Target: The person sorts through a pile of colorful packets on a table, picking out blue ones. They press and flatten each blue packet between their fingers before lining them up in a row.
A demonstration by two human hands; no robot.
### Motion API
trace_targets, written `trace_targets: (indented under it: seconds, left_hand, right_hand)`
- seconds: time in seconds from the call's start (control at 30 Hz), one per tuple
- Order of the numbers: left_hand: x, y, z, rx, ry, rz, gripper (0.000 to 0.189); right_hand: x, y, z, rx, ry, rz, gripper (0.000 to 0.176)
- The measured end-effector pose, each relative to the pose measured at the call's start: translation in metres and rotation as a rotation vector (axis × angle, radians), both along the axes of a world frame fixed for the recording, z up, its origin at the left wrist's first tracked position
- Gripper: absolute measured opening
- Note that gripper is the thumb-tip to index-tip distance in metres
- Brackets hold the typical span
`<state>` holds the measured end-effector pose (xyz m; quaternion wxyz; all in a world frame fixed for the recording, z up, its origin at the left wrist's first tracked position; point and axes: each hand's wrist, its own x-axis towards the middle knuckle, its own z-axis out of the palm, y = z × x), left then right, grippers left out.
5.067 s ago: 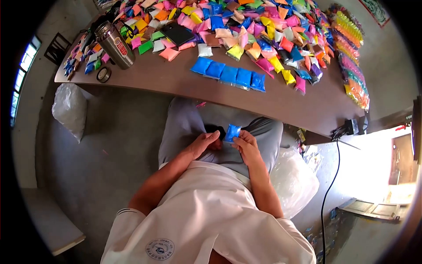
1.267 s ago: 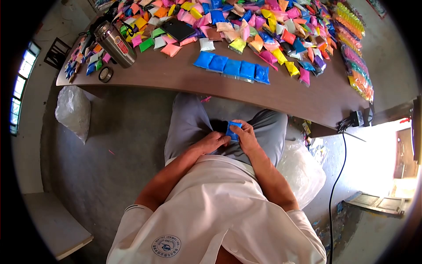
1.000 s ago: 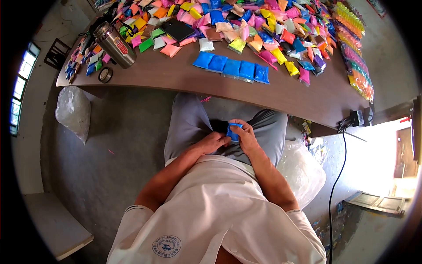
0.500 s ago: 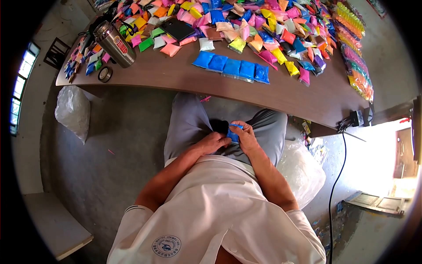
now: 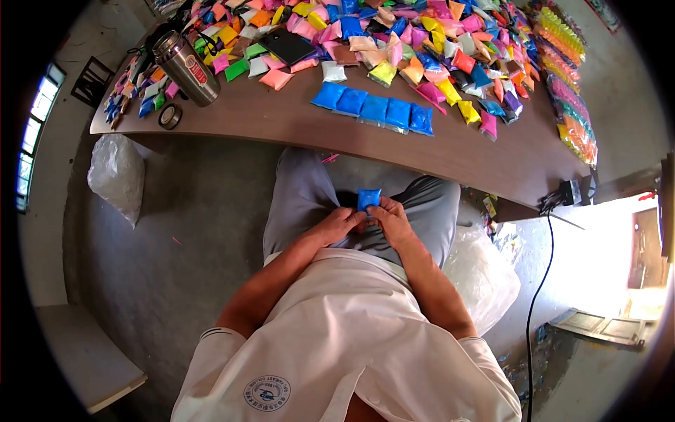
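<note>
A small blue packet (image 5: 368, 198) stands upright above my lap, held by its lower edge. My right hand (image 5: 392, 221) pinches its lower right corner between thumb and fingers. My left hand (image 5: 340, 224) is closed at the lower left corner, its fingertips against the packet. Beyond my knees, a row of several similar blue packets (image 5: 373, 110) lies side by side on the brown table (image 5: 260, 121). What fills the packet cannot be made out.
A heap of colourful packets (image 5: 415, 42) covers the table's far side, with a black phone (image 5: 287, 46) on it. A steel flask (image 5: 186, 69) stands at left beside its lid (image 5: 169, 116). Clear plastic bags (image 5: 117, 176) sit on the floor. A black cable (image 5: 540, 295) hangs at right.
The blue packet has come up out of my fingers and now shows its broad face. My right hand has shifted from its top to its lower corner.
</note>
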<state>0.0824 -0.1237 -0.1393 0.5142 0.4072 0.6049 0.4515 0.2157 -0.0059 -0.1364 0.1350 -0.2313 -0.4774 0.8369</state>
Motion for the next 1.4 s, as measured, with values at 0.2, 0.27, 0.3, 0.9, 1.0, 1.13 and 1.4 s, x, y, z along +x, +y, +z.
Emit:
trace_targets:
  seconds: [0.2,0.27,0.3,0.9,1.0,1.13,1.4]
  left_hand:
    - [0.003,0.001,0.004,-0.036,0.047,-0.035,0.036]
    - [0.004,0.001,0.002,-0.021,0.109,-0.066,0.037]
    - [0.004,0.001,0.009,-0.039,0.125,-0.097,0.037]
    - [0.003,0.0,0.011,-0.035,-0.024,-0.052,0.037]
    - [0.003,-0.001,0.012,-0.023,-0.04,-0.034,0.037]
    - [0.002,0.001,0.012,-0.042,0.056,-0.111,0.035]
    - [0.002,0.0,0.008,-0.065,0.027,-0.091,0.036]
  right_hand:
    - [-0.004,-0.005,0.008,-0.009,0.008,-0.067,0.016]
    - [-0.003,-0.005,0.004,0.057,0.007,-0.066,0.014]
    - [-0.004,-0.005,0.001,0.069,0.004,-0.075,0.014]
    - [-0.002,-0.003,0.014,-0.083,-0.003,-0.096,0.014]
    - [-0.004,-0.005,0.015,-0.152,-0.006,-0.151,0.013]
    - [-0.004,-0.003,0.005,-0.068,-0.007,-0.166,0.012]
    - [-0.003,-0.004,0.006,-0.048,-0.012,-0.045,0.01]
